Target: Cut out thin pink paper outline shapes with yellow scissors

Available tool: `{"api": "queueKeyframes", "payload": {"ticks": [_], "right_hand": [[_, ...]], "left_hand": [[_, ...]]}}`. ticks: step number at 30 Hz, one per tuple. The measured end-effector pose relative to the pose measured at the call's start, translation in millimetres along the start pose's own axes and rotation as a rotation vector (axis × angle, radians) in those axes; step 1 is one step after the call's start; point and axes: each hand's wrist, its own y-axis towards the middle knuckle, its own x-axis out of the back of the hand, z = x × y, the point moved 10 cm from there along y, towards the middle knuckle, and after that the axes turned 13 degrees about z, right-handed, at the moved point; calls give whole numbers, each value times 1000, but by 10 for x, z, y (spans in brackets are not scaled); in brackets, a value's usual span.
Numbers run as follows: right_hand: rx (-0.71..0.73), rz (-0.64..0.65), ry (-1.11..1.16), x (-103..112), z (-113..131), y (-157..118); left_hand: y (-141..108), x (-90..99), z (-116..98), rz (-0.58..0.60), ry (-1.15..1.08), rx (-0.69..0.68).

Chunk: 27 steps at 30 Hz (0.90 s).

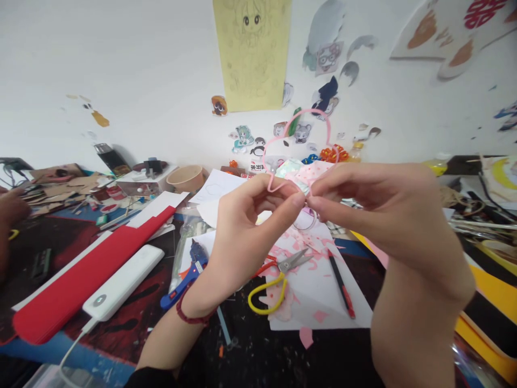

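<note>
A pink pipe cleaner [330,126] bent into a rounded, lobed outline stands up above my hands. My left hand [246,231] pinches one end of it between thumb and fingers. Opposite, with the fingertips almost touching, my right hand [375,202] pinches at the other end; the exact join is hidden by the fingers. Pink dotted paper [315,171] shows just behind the fingers. Below them, scissors [291,262] with one red and one yellow handle lie partly open on a white sheet [331,315]. Pink paper scraps [321,315] and a black-and-red pen [342,283] are around them.
A blue glue gun [188,277] lies left of my left wrist. Further left are a white power bank [125,280] with a cable and a long red strip [81,280]. Another person's hand [14,210] is at the left edge. Yellow and black sheets [495,291] lie right.
</note>
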Motion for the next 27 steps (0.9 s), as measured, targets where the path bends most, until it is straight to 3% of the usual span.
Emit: {"api": "queueKeyframes", "payload": {"ticks": [27], "right_hand": [[8, -39, -33, 19, 21, -28]], "left_hand": [[-19, -9, -67, -36, 107, -73]]}}
